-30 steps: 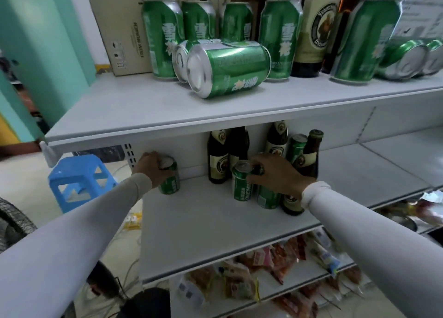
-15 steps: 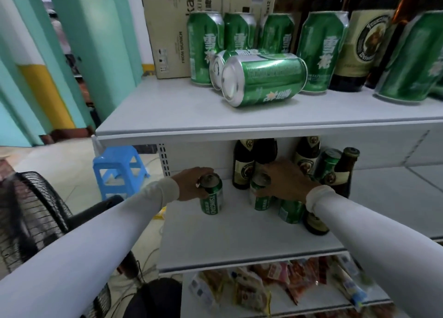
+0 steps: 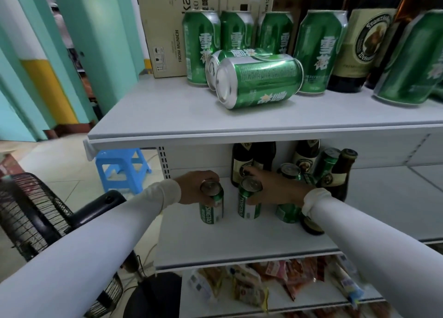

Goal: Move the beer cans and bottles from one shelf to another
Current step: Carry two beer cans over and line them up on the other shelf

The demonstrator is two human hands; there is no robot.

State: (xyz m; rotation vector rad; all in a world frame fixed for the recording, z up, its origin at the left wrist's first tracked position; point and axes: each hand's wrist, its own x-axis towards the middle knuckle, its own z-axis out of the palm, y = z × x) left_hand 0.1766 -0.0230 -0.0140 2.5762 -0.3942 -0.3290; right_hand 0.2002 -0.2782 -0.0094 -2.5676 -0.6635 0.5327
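Both arms, in white sleeves, are reaching forward and slightly down onto the middle shelf [image 3: 239, 245], which serves here as the landmark. The left hand [image 3: 195, 188] is coming in from the left, wrist bent inward, its fingers curling over the top and down the side of the left can [image 3: 211, 206], gripping it near the rim. That can is standing upright on the middle shelf, close to its left end. The right hand [image 3: 275, 189] is stretching in from the right, palm facing left, thumb and fingers wrapping around the upper part of the right can [image 3: 249, 201], which is standing upright just beside the left can, apart from it. Behind the right hand, toward the back of the middle shelf, dark bottles [image 3: 242, 164] and more green cans are standing close together. Above the middle shelf, the top shelf [image 3: 167, 116] is carrying upright green cans and a tipped can [image 3: 259, 81] lying on its side.
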